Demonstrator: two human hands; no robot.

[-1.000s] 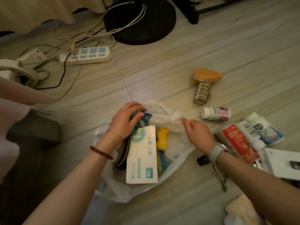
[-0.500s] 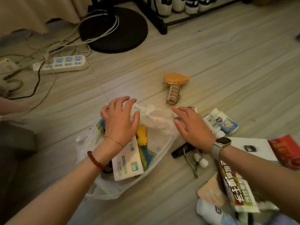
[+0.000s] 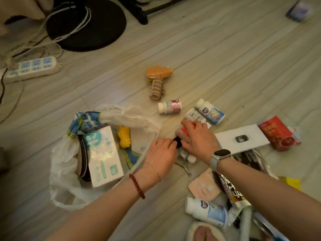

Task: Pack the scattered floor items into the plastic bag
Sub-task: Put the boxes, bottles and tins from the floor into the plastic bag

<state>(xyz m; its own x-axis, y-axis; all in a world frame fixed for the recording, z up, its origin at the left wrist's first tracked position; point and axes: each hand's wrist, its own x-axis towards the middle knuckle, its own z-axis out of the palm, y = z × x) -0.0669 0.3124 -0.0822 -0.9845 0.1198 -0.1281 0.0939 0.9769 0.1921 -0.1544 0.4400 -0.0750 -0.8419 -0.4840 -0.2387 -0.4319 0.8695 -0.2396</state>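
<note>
Your left hand (image 3: 162,152) | fingers curled on a small black item (image 3: 178,142) | right hand (image 3: 198,138) gripped a red-and-white tube (image 3: 182,132) | plastic bag (image 3: 67,153) just left, mouth open

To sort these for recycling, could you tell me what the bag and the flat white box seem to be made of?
The bag looks like thin translucent plastic film: crinkled, its contents showing through. The flat white box seems matte cardboard, with crisp straight edges and a printed black emblem.

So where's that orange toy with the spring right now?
The orange toy lies on the floor in the upper middle of the head view, beyond the plastic bag and just above the pink-labelled bottle, untouched by either hand.
</note>
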